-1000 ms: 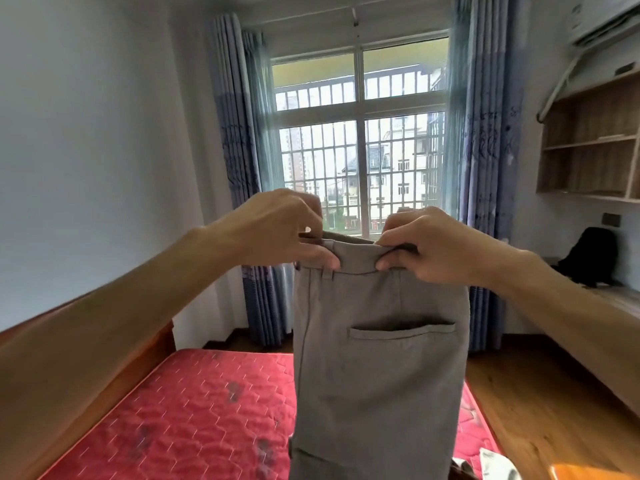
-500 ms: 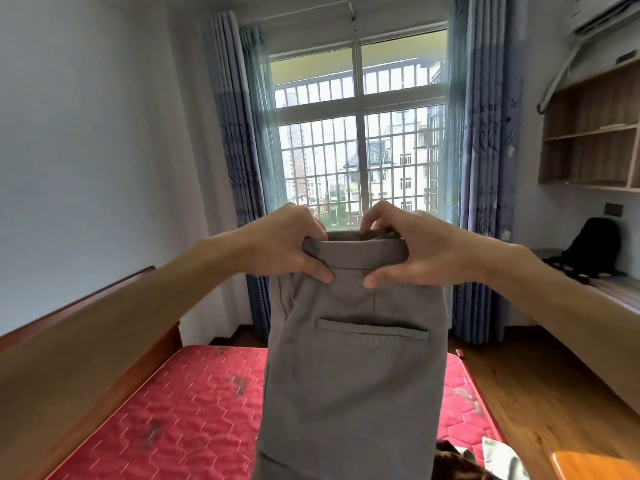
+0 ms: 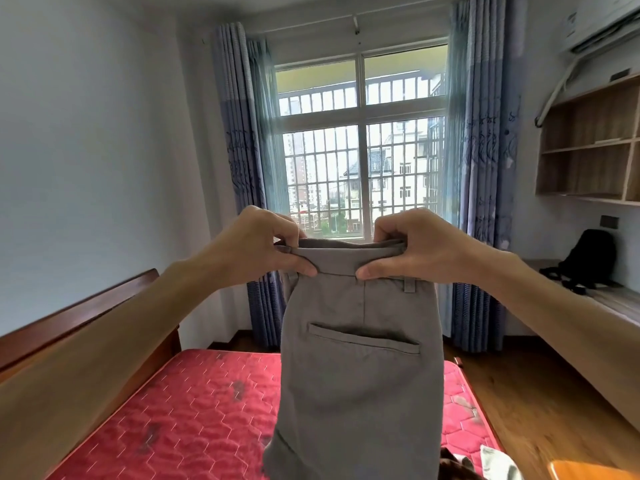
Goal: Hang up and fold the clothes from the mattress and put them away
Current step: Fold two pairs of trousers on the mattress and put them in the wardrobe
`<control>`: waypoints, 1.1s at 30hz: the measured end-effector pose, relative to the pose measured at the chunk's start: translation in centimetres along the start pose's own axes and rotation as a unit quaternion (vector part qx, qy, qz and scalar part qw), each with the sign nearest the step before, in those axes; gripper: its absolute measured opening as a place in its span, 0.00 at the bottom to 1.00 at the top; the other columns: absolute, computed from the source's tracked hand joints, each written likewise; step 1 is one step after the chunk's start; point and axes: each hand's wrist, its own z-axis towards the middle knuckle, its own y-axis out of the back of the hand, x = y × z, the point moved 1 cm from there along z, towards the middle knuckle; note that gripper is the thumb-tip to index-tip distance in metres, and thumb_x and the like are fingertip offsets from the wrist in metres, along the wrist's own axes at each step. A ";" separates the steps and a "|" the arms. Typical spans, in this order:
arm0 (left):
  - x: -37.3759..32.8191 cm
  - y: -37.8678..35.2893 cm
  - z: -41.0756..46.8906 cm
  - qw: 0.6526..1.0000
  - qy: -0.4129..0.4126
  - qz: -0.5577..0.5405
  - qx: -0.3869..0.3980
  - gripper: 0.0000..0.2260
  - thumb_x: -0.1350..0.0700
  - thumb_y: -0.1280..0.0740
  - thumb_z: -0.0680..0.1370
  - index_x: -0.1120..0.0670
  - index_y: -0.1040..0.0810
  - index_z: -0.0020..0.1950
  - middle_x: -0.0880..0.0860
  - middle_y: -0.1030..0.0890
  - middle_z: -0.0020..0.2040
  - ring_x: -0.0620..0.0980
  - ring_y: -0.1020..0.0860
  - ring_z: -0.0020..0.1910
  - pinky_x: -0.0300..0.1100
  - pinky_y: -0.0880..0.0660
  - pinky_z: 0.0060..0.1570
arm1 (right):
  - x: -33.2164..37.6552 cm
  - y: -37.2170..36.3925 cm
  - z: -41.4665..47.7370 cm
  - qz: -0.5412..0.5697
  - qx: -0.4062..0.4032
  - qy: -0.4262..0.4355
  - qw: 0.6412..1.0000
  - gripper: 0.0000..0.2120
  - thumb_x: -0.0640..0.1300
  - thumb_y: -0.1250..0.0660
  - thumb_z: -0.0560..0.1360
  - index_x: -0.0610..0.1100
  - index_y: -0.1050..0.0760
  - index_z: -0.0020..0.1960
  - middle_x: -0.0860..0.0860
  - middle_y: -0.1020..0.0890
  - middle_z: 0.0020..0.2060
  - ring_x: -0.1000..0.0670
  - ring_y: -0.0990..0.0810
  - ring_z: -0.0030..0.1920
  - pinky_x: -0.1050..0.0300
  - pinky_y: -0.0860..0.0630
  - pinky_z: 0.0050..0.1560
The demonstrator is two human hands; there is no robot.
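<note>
Grey trousers [image 3: 360,368] hang straight, back pocket facing the camera.

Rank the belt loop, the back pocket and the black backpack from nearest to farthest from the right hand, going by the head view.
1. belt loop: just below the right hand, under the waistband its fingers pinch.
2. back pocket: lower on the grey trousers, below and a little left of the hand.
3. black backpack: far off to the right, on the desk.
</note>
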 end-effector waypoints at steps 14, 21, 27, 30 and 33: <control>-1.8 0.3 -2.3 0.976 0.084 -0.183 -0.081 0.16 0.64 0.23 0.71 0.60 0.28 0.51 0.61 0.19 0.43 0.56 0.18 0.43 0.49 0.17 0.45 | 2.6 2.6 -1.3 -0.032 0.056 -0.031 0.997 0.17 0.54 0.23 0.68 0.40 0.22 0.38 0.44 0.21 0.33 0.48 0.23 0.33 0.56 0.27 0.35; -1.8 -8.3 -6.7 0.867 0.247 -0.355 -0.248 0.08 0.56 0.23 0.71 0.49 0.18 0.48 0.38 0.14 0.40 0.37 0.17 0.44 0.29 0.23 0.41 | 3.7 0.1 -1.0 0.038 -0.080 -0.037 0.995 0.14 0.45 0.20 0.65 0.38 0.21 0.41 0.48 0.19 0.33 0.62 0.21 0.32 0.70 0.26 0.33; -0.9 -10.7 -8.7 0.880 0.226 -0.275 -0.316 0.14 0.48 0.27 0.73 0.56 0.20 0.34 0.44 0.21 0.32 0.37 0.25 0.31 0.33 0.28 0.35 | 1.6 -3.0 -2.0 0.035 -0.097 -0.040 0.994 0.10 0.48 0.24 0.70 0.43 0.20 0.45 0.45 0.17 0.39 0.46 0.19 0.42 0.49 0.21 0.44; -1.6 -10.6 -9.2 0.870 0.253 -0.324 -0.273 0.25 0.39 0.38 0.74 0.57 0.34 0.27 0.48 0.34 0.26 0.42 0.36 0.26 0.37 0.37 0.27 | 0.8 -3.9 -2.5 0.006 -0.098 -0.041 0.994 0.07 0.47 0.25 0.71 0.45 0.20 0.46 0.49 0.17 0.39 0.52 0.19 0.41 0.56 0.22 0.43; -1.6 -9.7 -9.4 0.899 0.255 -0.305 -0.181 0.26 0.35 0.41 0.74 0.53 0.39 0.26 0.45 0.37 0.23 0.42 0.38 0.23 0.38 0.40 0.25 | -0.1 -4.1 -2.8 -0.018 -0.088 -0.034 0.995 0.04 0.44 0.27 0.73 0.50 0.21 0.47 0.53 0.18 0.38 0.58 0.22 0.39 0.64 0.26 0.42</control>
